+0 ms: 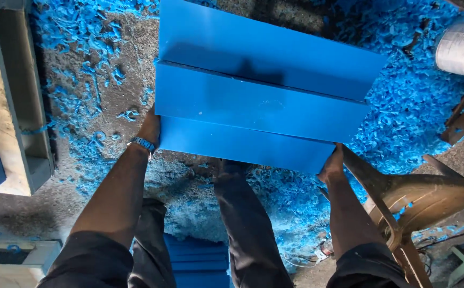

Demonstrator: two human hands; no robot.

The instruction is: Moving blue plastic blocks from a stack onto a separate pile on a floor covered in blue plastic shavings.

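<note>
Dark trouser legs are filling the bottom of the head view, and above them I am holding three blue panels (258,101) stacked stepwise over the floor (109,69). My left hand (151,128) is gripping the left short edge, my right hand (332,165) the lower right corner; the fingers are hidden beneath, so they are probably curled under. The stack is already lifted off the floor, not yet set anywhere. Its long axis is running left to right, sloping slightly down rightward, faces up. Blue shavings (418,101) are lying below, a brown chair (429,192) at right.
</note>
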